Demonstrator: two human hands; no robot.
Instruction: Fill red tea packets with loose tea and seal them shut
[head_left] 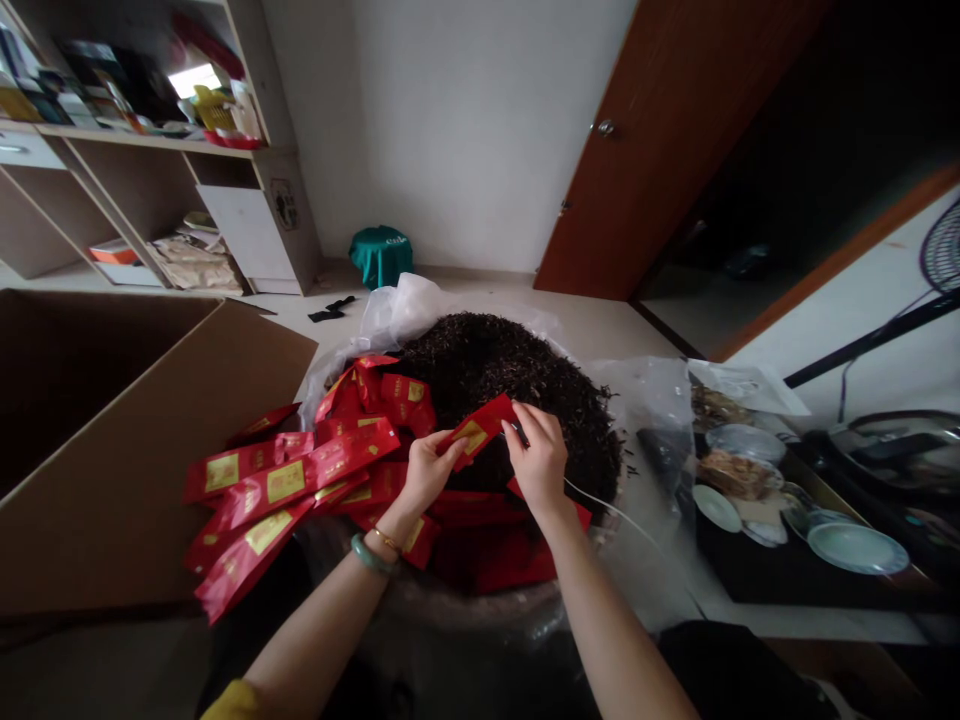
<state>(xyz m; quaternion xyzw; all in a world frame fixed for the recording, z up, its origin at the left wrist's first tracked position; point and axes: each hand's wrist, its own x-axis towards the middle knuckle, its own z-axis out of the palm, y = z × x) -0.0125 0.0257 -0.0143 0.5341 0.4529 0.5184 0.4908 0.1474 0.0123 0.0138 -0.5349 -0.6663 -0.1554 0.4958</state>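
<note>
Between my two hands is a small red packet [486, 425] with a gold label, tilted up to the right. My left hand [430, 468] pinches its lower left end, thumb over the label. At its upper right end, my right hand [537, 455] has its fingers closed on the edge. Below and beyond lies a heap of dark, dry loose leaves [495, 350], looking like tea, on clear plastic sheeting [409, 300]. Many more red packets [285, 480] with gold labels are piled to the left of my hands and beneath them.
A large open cardboard box [165, 450] stands at the left. On the right, a dark tray [750, 585] bears saucers and a bag of brownish pieces. A green-covered bin [381, 256] sits by the wall near a wooden door [637, 130]. A white cord [622, 515] runs past my right hand.
</note>
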